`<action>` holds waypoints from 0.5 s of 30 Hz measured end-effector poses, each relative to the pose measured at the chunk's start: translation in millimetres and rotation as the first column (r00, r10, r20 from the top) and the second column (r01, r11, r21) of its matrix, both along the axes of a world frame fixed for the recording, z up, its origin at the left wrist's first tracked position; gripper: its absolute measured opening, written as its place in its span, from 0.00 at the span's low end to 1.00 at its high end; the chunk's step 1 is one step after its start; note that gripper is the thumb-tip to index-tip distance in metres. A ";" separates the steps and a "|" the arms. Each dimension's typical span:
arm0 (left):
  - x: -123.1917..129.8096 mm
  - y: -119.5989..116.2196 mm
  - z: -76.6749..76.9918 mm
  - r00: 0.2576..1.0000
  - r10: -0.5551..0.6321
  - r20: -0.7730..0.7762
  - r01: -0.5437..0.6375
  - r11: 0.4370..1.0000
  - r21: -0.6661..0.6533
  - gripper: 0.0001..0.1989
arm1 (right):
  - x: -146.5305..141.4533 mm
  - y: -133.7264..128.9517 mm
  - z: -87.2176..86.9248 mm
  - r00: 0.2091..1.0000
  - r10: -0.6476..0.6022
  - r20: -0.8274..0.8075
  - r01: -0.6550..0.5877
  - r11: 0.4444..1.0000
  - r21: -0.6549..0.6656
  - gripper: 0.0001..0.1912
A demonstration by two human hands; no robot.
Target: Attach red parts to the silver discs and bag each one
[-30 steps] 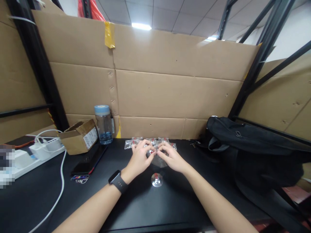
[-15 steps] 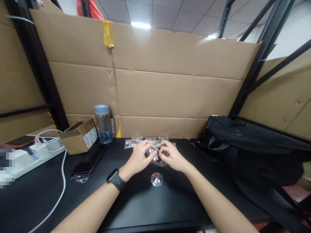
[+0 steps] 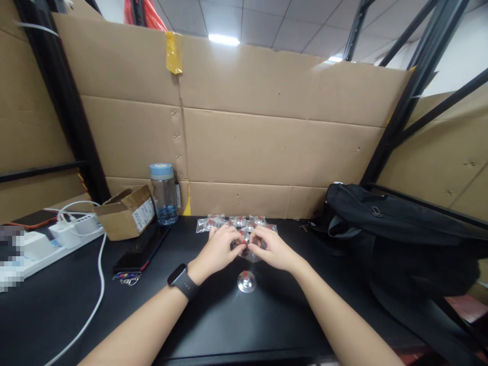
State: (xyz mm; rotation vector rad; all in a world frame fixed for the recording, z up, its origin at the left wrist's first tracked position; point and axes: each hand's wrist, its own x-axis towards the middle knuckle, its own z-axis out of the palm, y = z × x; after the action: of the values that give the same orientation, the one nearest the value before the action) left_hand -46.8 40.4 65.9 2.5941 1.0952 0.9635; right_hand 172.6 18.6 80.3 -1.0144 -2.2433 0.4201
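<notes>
My left hand (image 3: 223,246) and my right hand (image 3: 273,248) meet over the middle of the black table. Both pinch a clear suction cup (image 3: 244,242) with a red part, mostly hidden by the fingers. Shiny clear plastic shows just beneath the fingertips. Nearer to me, a loose clear suction cup (image 3: 246,282) with a red centre lies flat between my forearms. Just beyond the fingers are several small clear bags (image 3: 207,224), each with a similar red-centred piece inside. A dark watch is on my left wrist.
At left stand a water bottle (image 3: 163,195), an open cardboard box (image 3: 124,213) and a white power strip (image 3: 36,254) with cables. A black phone (image 3: 143,250) with keyrings lies before the box. A black bag (image 3: 400,239) fills the right. Cardboard (image 3: 244,147) walls the back.
My fingertips have drawn closer together around the suction cup, and its red part now shows between them. The view has shifted slightly; the loose suction cup stays in place.
</notes>
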 end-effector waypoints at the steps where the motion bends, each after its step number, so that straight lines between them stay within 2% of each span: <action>1: -3.6 2.1 1.3 1.000 0.011 -0.005 -0.011 1.000 0.001 0.09 | 1.8 -0.8 1.3 0.997 0.052 0.058 -0.049 0.998 -0.050 0.10; 4: -14.6 8.8 3.6 1.000 0.028 -0.002 -0.028 0.999 0.026 0.08 | 3.8 -2.4 1.7 0.941 0.273 0.199 -0.228 0.948 -0.222 0.22; 6: -19.6 12.1 4.3 0.999 0.039 -0.004 -0.039 0.998 0.044 0.07 | 1.6 -2.3 -1.4 0.913 0.341 0.225 -0.280 0.923 -0.264 0.18; 10: -22.6 13.5 5.4 0.996 0.073 -0.044 -0.070 0.994 0.080 0.07 | -5.1 -1.9 -9.0 0.907 0.366 0.208 -0.296 0.906 -0.302 0.07; 15: -21.7 10.0 9.2 0.995 0.085 -0.058 -0.078 0.989 0.124 0.07 | -8.8 -6.9 -8.6 0.919 0.347 0.186 -0.285 0.912 -0.295 0.04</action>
State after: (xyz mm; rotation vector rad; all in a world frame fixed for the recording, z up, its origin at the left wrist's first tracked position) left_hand -68.4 50.4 75.1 2.7133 1.2028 1.0017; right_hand 163.7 11.7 71.7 -0.8595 -2.6326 0.7954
